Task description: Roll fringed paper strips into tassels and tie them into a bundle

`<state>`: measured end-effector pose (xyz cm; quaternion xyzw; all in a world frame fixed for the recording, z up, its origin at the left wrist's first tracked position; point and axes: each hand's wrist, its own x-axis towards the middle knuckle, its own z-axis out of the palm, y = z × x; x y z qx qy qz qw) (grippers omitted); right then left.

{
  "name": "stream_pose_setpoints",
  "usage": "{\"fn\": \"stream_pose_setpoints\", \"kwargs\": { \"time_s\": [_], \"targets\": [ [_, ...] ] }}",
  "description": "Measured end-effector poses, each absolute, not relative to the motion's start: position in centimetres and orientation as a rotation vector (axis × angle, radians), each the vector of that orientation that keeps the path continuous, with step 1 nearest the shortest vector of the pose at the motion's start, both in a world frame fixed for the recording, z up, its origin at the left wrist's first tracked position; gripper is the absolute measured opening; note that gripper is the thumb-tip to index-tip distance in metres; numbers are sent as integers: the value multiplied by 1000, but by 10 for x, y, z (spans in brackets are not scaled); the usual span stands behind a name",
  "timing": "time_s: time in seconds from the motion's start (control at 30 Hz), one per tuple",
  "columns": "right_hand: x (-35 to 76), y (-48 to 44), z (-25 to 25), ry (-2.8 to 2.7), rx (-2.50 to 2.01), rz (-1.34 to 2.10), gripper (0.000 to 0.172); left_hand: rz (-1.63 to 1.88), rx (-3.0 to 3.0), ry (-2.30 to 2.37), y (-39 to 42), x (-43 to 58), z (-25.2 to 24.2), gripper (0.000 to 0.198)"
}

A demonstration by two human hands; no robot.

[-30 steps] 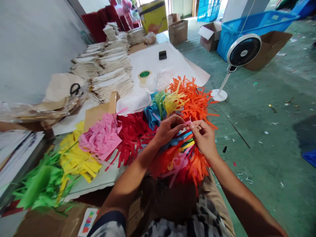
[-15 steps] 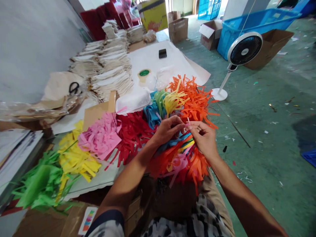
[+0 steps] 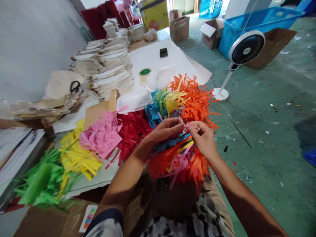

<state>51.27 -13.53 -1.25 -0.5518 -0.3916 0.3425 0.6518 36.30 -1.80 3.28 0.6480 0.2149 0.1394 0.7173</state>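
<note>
My left hand [image 3: 166, 129] and my right hand [image 3: 202, 138] meet fingertip to fingertip over a bundle of coloured paper fringe strips [image 3: 181, 154] resting on my lap. Both pinch the top of the bundle, where a thin white tie barely shows between the fingers. Orange, pink, blue and yellow strips hang from the bundle below my hands. Behind them lies an orange fringe pile [image 3: 195, 98].
On the table lie piles of fringe: green [image 3: 39, 184], yellow [image 3: 76, 158], pink [image 3: 102, 135], red [image 3: 132, 131]. Also a white tray [image 3: 133, 100], tape roll [image 3: 144, 73], phone [image 3: 163, 52], scissors [image 3: 74, 87], stacked cloth bags [image 3: 111, 69]. A standing fan [image 3: 245, 49] is on the floor at right.
My fingertips have drawn closer together over the bundle, and the thin white tie that stuck up between them is now nearly hidden.
</note>
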Motion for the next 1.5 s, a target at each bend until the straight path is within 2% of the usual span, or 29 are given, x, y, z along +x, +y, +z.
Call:
{"fn": "stream_pose_setpoints", "kwargs": {
  "time_s": [0.2,0.4,0.7,0.93,1.23,1.5],
  "targets": [
    [514,-135,-13,-921,-1278,738,28,466,1310,577,-15,371,24,53],
    [515,-137,-9,-1038,-1326,722,33,559,1332,588,-15,377,18,55],
    [518,-135,-11,-1134,-1318,769,41,656,1793,566,-19,376,23,44],
    [518,-135,-11,-1125,-1319,780,40,703,2021,501,-19,369,27,32],
    [516,-137,-10,-1152,-1331,794,37,689,1889,571,-18,368,24,47],
    [514,-138,-9,-1128,-1331,752,31,658,1794,590,-18,371,19,48]
  ]
}}
